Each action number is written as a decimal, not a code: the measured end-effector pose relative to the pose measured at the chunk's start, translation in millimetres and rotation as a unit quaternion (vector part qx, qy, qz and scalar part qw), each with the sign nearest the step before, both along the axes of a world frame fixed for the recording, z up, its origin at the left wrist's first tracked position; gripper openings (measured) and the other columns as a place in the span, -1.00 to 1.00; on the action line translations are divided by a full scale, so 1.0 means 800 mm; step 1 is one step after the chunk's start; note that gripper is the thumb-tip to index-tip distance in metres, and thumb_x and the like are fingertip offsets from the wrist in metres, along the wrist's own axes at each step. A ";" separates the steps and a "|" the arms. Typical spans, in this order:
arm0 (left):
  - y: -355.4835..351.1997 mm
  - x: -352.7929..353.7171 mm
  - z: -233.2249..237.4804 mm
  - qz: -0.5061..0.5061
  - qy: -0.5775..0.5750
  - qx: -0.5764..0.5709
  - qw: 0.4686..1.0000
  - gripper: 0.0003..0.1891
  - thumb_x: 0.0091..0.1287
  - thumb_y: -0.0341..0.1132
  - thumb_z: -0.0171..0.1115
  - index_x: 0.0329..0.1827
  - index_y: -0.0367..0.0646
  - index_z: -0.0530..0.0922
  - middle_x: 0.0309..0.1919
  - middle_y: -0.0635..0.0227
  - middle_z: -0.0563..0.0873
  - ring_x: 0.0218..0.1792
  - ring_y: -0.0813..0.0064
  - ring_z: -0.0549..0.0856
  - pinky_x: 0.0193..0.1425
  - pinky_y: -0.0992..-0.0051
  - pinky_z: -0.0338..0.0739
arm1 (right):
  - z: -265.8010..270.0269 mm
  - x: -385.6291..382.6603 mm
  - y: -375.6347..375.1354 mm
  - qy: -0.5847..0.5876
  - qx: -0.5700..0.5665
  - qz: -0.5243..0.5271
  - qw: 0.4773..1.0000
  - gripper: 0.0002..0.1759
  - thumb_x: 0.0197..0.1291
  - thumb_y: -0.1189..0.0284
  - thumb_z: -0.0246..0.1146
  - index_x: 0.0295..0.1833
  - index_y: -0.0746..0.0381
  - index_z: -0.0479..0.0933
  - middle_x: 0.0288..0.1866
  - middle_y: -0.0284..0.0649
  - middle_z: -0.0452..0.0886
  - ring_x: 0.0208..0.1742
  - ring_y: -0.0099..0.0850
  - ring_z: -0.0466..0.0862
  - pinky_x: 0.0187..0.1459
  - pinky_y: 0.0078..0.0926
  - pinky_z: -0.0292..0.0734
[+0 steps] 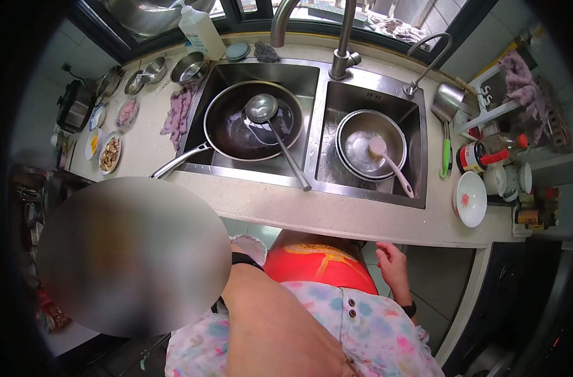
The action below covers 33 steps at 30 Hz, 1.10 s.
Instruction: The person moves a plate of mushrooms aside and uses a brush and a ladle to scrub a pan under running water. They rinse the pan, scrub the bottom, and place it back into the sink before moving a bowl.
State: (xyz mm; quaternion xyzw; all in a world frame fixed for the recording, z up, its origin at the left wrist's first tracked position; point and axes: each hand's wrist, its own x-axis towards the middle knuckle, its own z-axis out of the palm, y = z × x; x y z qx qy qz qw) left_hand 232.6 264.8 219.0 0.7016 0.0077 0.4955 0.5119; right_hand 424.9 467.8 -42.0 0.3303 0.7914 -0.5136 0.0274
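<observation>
My right hand point(394, 264) hangs below the counter's front edge, beside my floral shirt. Its fingers are loosely bent and a little apart, with nothing in them. A bare arm point(267, 320) fills the lower foreground, and a blurred oval covers the area beside it; my left hand does not show. In the left sink basin sits a dark frying pan point(220, 129), its handle over the counter edge. A ladle point(286, 147) lies across the pan. The right basin holds a metal bowl point(352, 154) with a pink-handled brush point(396, 169) resting in it.
Dishes of food, including a plate of brown pieces point(110, 152), stand on the left counter near a purple cloth point(178, 113). A faucet point(343, 38) rises behind the basins. On the right are a white bowl point(470, 200), sauce bottles point(470, 157) and a green-handled tool point(446, 157).
</observation>
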 end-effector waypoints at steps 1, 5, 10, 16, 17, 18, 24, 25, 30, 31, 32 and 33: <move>-0.003 0.001 0.002 0.002 -0.002 -0.002 1.000 -0.74 0.23 -0.33 0.07 -0.03 0.02 0.57 -0.56 0.36 0.56 -0.63 0.26 0.56 -0.66 0.38 0.36 | 0.002 -0.002 -0.001 -0.007 -0.002 -0.001 1.000 -0.78 0.12 0.50 0.18 -0.10 0.33 0.55 -0.38 -0.22 0.61 -0.40 -0.56 0.57 -0.34 -0.58 0.49; -0.011 -0.004 -0.003 0.022 -0.003 -0.015 1.000 -0.73 0.26 -0.35 0.06 0.01 0.03 0.56 -0.56 0.35 0.55 -0.63 0.26 0.55 -0.64 0.39 0.38 | 0.008 -0.006 -0.004 -0.023 0.003 0.005 1.000 -0.78 0.12 0.49 0.18 -0.11 0.33 0.55 -0.36 -0.18 0.63 -0.37 -0.49 0.60 -0.29 -0.55 0.50; -0.021 0.001 -0.011 0.225 -0.056 0.134 0.964 -0.78 0.31 -0.27 0.06 -0.02 0.08 0.57 -0.60 0.41 0.50 -0.73 0.48 0.43 -0.72 0.52 0.24 | -0.005 -0.012 -0.007 0.000 0.042 0.016 0.999 -0.78 0.10 0.48 0.19 -0.13 0.32 0.56 -0.33 -0.11 0.63 -0.33 -0.37 0.64 -0.25 -0.49 0.51; -0.049 -0.016 0.002 0.612 0.105 0.218 0.753 -0.79 0.32 -0.14 0.06 -0.20 -0.06 0.53 -0.70 0.41 0.40 -0.77 0.59 0.23 -0.72 0.58 0.04 | 0.010 -0.027 -0.017 -0.009 0.064 0.046 0.997 -0.79 0.10 0.49 0.18 -0.14 0.32 0.55 -0.33 -0.09 0.62 -0.34 -0.36 0.63 -0.26 -0.49 0.50; -0.053 -0.016 0.000 0.639 0.146 0.215 0.724 -0.78 0.30 -0.13 0.08 -0.24 -0.09 0.51 -0.72 0.40 0.38 -0.77 0.59 0.21 -0.71 0.57 0.01 | 0.014 -0.028 -0.018 -0.011 0.063 0.047 0.997 -0.79 0.10 0.49 0.18 -0.14 0.32 0.55 -0.33 -0.09 0.61 -0.35 -0.36 0.63 -0.27 -0.49 0.50; -0.057 -0.017 -0.002 0.663 0.188 0.213 0.693 -0.76 0.27 -0.12 0.10 -0.28 -0.12 0.48 -0.73 0.40 0.36 -0.77 0.58 0.19 -0.71 0.56 -0.01 | 0.014 -0.028 -0.019 -0.008 0.061 0.047 0.997 -0.79 0.10 0.49 0.18 -0.14 0.32 0.55 -0.33 -0.09 0.61 -0.35 -0.36 0.62 -0.27 -0.49 0.50; -0.056 -0.009 0.010 0.743 0.222 0.172 0.607 -0.69 0.03 -0.11 0.22 -0.43 -0.16 0.38 -0.74 0.40 0.32 -0.76 0.56 0.18 -0.68 0.53 -0.07 | 0.022 -0.039 -0.025 -0.004 0.074 0.059 0.996 -0.80 0.12 0.49 0.17 -0.14 0.32 0.54 -0.33 -0.10 0.61 -0.35 -0.35 0.61 -0.28 -0.48 0.48; -0.050 0.001 0.008 0.768 0.187 0.149 0.594 -0.69 0.01 -0.12 0.22 -0.44 -0.16 0.38 -0.75 0.40 0.31 -0.76 0.56 0.17 -0.68 0.53 -0.07 | 0.021 -0.040 -0.025 -0.004 0.072 0.057 0.996 -0.80 0.12 0.49 0.17 -0.14 0.32 0.54 -0.33 -0.10 0.60 -0.35 -0.35 0.61 -0.28 -0.48 0.48; -0.053 -0.018 0.000 0.710 0.165 0.162 0.665 -0.72 -0.03 -0.16 0.21 -0.46 -0.16 0.38 -0.76 0.42 0.29 -0.78 0.56 0.16 -0.69 0.53 -0.07 | 0.020 -0.042 -0.029 -0.005 0.072 0.044 0.996 -0.80 0.12 0.48 0.16 -0.14 0.31 0.54 -0.32 -0.10 0.60 -0.35 -0.32 0.61 -0.28 -0.47 0.48; -0.051 -0.018 -0.005 0.704 0.147 0.164 0.675 -0.71 -0.02 -0.14 0.20 -0.46 -0.16 0.39 -0.76 0.42 0.29 -0.78 0.56 0.15 -0.70 0.53 -0.07 | 0.022 -0.044 -0.030 0.001 0.085 0.049 0.995 -0.80 0.12 0.49 0.16 -0.14 0.31 0.54 -0.31 -0.10 0.60 -0.35 -0.32 0.61 -0.28 -0.47 0.48; -0.049 -0.020 -0.007 0.693 0.145 0.166 0.687 -0.71 0.00 -0.12 0.18 -0.46 -0.17 0.39 -0.76 0.43 0.29 -0.79 0.57 0.15 -0.70 0.54 -0.07 | 0.026 -0.046 -0.031 0.005 0.098 0.056 0.994 -0.80 0.11 0.49 0.16 -0.14 0.31 0.54 -0.30 -0.10 0.60 -0.35 -0.31 0.61 -0.28 -0.46 0.48; -0.048 -0.021 -0.009 0.681 0.144 0.168 0.698 -0.70 0.01 -0.09 0.16 -0.46 -0.17 0.40 -0.77 0.43 0.29 -0.79 0.57 0.15 -0.71 0.54 -0.07 | 0.027 -0.045 -0.033 0.008 0.110 0.063 0.992 -0.80 0.11 0.49 0.17 -0.14 0.31 0.54 -0.30 -0.10 0.60 -0.34 -0.30 0.61 -0.28 -0.46 0.48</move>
